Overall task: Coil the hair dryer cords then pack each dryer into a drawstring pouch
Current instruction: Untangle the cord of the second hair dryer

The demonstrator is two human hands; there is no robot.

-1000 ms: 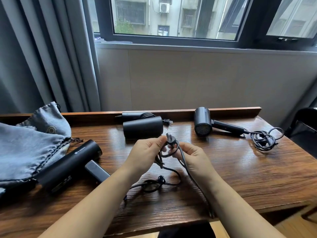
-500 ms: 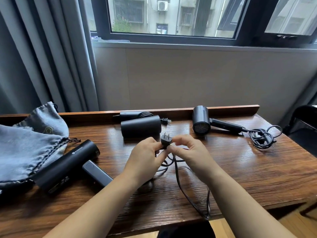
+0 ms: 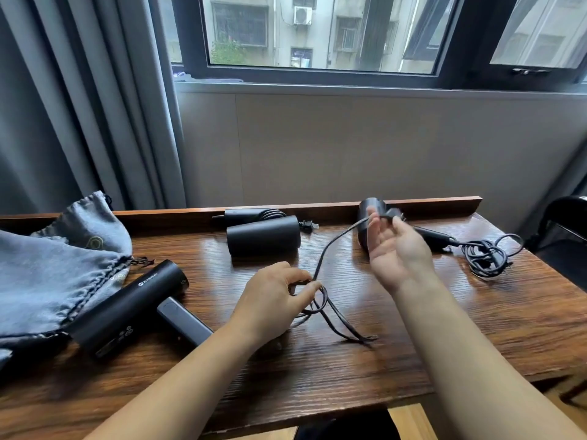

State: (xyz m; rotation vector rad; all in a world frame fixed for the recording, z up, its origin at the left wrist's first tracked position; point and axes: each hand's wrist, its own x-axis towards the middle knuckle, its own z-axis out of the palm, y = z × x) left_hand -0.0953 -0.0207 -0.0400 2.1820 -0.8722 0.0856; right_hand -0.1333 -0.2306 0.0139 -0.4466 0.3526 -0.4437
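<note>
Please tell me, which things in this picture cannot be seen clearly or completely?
- Plug in the right hand, head view: motion-blurred, prongs unreadable.
- Cord under the left hand: fingers hide the loops.
- Pouch: cut off by the left edge.
- Dryer panel markings: too small.

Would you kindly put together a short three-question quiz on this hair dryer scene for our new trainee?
1. True or false: the right hand is lifted above the table, holding the plug.
2. What does the left hand pinch? A) cord loops B) the grey pouch C) a dryer handle
3. Fill in: the cord of the far right dryer lies in a loose ____ on the table.

Key: 1 true; 2 A; 3 bundle.
</note>
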